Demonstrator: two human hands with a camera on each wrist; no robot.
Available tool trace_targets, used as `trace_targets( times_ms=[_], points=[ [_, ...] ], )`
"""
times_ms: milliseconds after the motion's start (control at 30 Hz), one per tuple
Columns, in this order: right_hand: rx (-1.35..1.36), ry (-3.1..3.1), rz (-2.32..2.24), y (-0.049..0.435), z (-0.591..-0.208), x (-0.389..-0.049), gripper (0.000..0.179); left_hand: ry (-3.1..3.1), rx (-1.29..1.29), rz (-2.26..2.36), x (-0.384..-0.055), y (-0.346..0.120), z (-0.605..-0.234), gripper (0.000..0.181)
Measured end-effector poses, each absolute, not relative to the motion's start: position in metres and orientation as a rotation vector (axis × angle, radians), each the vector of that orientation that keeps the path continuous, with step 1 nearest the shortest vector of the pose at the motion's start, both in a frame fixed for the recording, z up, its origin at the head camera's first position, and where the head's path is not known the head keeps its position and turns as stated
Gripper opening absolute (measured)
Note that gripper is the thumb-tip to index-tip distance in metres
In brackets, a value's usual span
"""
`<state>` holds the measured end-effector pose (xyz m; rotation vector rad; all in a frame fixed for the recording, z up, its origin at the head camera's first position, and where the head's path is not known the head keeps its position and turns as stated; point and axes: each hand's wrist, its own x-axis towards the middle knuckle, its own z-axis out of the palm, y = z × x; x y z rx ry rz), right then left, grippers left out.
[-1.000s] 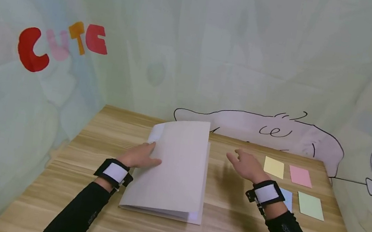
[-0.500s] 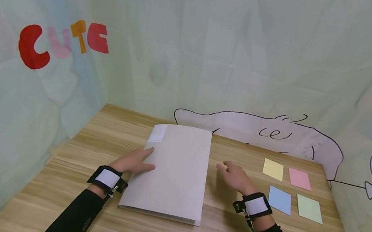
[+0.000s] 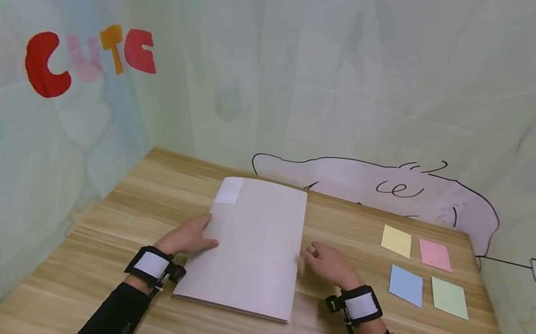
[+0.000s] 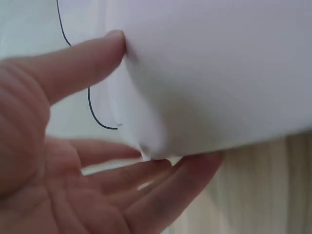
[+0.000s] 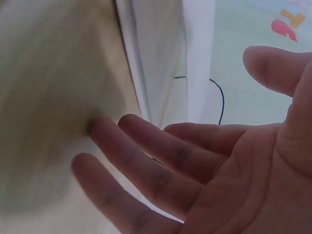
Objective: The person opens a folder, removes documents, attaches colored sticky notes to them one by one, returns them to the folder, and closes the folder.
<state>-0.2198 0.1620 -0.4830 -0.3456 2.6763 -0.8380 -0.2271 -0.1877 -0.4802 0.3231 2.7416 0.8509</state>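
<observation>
A white folder (image 3: 250,251) with a small white label (image 3: 229,190) at its top left lies on the wooden table, its cover down flat. My left hand (image 3: 187,236) holds the folder's left edge. In the left wrist view the thumb (image 4: 92,61) sits on the cover while the fingers (image 4: 180,190) meet the edge from the other side. At the right edge of the folder is my right hand (image 3: 331,264), its fingers slightly bent and gripping nothing. The right wrist view has its fingertips beside that edge (image 5: 134,58), the thumb apart from it.
To the right lie four-cornered paper notes: yellow (image 3: 396,241), pink (image 3: 435,255), blue (image 3: 406,285) and green (image 3: 449,298). A printed cloth (image 3: 337,85) hangs behind and beside the table (image 3: 148,201).
The folder's cover has come down flat from being partly raised on the right. My right hand has moved left to the folder's right edge; my left hand has shifted slightly left and nearer.
</observation>
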Motion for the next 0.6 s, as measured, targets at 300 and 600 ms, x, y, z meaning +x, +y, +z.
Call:
trace_targets(
  times_ms=[300,600],
  points=[
    [-0.51,2.673,-0.849,0.151,-0.492,-0.212,0.028,2.723,0.15,0.948,-0.227,-0.179,-0.485,0.073],
    [-0.507,2.688,-0.792,0.152,-0.492,-0.204,0.059,2.751,0.194,0.871,-0.226,-0.16,-0.485,0.074]
  ],
)
